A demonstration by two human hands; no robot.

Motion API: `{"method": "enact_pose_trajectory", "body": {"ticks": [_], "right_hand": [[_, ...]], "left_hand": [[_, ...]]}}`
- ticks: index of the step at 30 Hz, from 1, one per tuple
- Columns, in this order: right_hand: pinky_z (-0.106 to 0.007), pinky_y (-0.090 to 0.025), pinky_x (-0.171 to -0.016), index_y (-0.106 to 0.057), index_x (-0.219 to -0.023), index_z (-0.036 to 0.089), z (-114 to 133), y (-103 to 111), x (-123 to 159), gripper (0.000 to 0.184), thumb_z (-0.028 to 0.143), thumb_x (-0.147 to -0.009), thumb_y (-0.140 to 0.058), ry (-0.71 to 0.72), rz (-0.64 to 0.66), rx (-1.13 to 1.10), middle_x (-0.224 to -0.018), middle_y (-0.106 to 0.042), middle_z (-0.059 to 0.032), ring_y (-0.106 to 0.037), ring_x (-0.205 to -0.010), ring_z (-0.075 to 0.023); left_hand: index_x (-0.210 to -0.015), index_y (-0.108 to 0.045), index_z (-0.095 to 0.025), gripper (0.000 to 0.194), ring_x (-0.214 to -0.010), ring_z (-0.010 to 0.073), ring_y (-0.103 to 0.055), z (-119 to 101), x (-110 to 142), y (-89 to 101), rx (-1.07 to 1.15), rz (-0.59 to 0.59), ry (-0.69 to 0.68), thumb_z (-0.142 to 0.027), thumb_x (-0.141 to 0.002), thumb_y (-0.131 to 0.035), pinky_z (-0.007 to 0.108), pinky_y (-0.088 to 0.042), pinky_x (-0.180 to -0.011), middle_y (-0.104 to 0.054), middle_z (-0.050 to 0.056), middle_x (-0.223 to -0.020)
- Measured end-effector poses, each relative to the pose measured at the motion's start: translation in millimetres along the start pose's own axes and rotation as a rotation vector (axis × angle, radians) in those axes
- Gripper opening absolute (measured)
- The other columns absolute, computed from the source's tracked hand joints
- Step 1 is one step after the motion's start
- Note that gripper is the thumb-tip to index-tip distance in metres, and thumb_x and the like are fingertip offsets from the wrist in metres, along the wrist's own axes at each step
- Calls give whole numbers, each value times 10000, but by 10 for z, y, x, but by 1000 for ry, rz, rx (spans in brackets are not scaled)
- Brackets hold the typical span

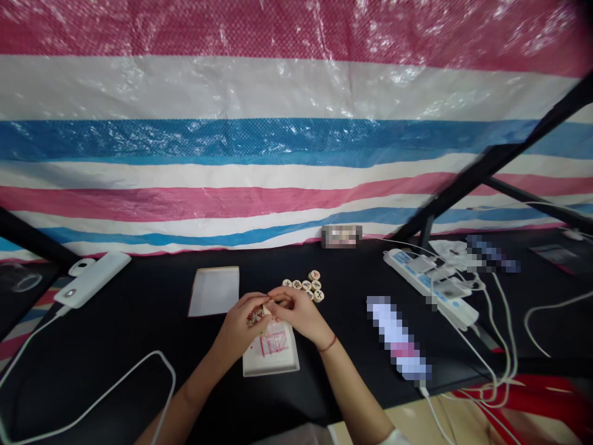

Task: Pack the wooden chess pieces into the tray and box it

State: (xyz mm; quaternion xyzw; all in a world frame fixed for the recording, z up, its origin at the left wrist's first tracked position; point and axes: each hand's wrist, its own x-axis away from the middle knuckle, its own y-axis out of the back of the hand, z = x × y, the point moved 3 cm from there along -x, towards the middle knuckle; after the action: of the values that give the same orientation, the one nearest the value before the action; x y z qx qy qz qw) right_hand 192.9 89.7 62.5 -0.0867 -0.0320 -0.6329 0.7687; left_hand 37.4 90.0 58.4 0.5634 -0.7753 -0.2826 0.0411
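My left hand (245, 324) and my right hand (296, 312) meet over a shallow white box (291, 368) with pink marks drawn on its bottom. Both have their fingers curled and their fingertips close together around round cream Chinese chess pieces (259, 315), with dark and red characters showing between thumb and fingers. How many pieces lie in the grip is hidden. Just beyond my right hand, several more Chinese chess pieces (306, 285) lie in a cluster on the black table, partly covered by that hand. Left of the pieces rests a box lid (214, 292).
A white power bank (95, 281) with a cable stands at the left. On the right are a blurred phone-like object (398, 337) and a power strip (430, 290) with several plugs and cables. A small blurred box (341, 237) sits against the striped tarp (231, 142).
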Motion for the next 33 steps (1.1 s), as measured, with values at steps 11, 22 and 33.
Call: {"method": "enact_pose_trajectory", "body": {"ticks": [11,22,33], "right_hand": [[-256,-535,-555,-673,-856,153,-59,400,135,395,463,-648,-802,36,-294,-111,-804,-706,-51,-642,-617,-134],[-232,-540,-523,-661,-884,158,-198,356,361,395,467,-671,-785,-15,-289,-94,-867,-704,-62,-638,-638,-130],[-225,-531,-642,-675,-935,197,-238,220,610,185,281,-770,-679,98,-197,207,-1072,-585,-52,-613,-736,-106]], "left_hand": [[-823,-599,-202,62,-899,164,-619,-25,102,80,-84,43,-46,-160,-810,-555,310,-486,-835,-628,36,-965],[-848,-626,-241,47,-1004,195,-525,17,259,-323,-517,276,-426,-269,-883,-612,405,-273,-903,-697,-34,-897],[-1093,-619,-209,264,-1111,285,-480,68,198,-302,-664,181,-332,-260,-835,-602,458,-394,-924,-581,93,-1210]]}}
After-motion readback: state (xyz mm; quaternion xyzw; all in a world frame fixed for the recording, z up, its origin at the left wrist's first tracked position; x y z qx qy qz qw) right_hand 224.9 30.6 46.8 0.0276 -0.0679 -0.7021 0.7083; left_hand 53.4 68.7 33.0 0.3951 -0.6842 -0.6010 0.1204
